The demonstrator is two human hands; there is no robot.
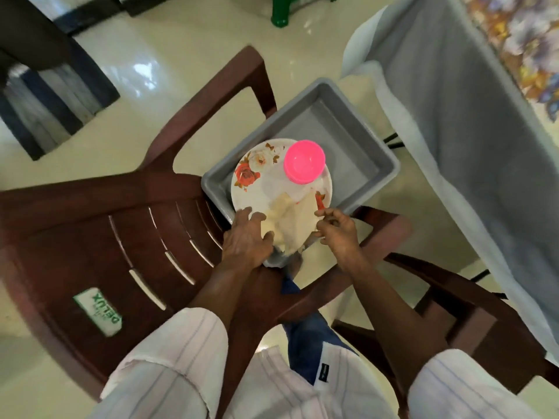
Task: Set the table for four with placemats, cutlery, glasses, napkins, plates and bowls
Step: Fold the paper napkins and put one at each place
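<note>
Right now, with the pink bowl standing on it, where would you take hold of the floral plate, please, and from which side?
I would take the floral plate by its rim on two opposite sides, left and right, coming from the near edge, fingers under. The pink bowl stands off-centre on its far part and napkins lie loose on it, so it should stay level.

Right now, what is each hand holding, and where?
The floral plate, by its near rim: left hand on the near-left, right hand on the near-right, apparently pinching the napkin against it.
</note>
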